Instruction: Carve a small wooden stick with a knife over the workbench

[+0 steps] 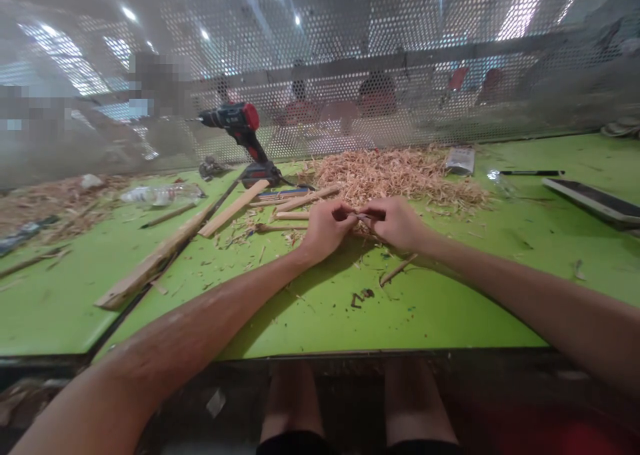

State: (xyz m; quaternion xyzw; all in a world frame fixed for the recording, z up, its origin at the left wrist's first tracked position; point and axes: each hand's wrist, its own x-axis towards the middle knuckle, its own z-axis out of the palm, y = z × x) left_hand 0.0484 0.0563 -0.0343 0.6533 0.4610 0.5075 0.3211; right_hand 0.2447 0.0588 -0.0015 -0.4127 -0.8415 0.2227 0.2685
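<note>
L hand (327, 228) & R hand (396, 223) pinching small thin pc (359, 215) w/ fingertips, nr shavings pile (390, 173)

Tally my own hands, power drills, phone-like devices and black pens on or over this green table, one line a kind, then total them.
Hands, left hand and right hand: 2
Power drill: 1
Phone-like device: 1
Black pen: 1
Total: 5
</note>
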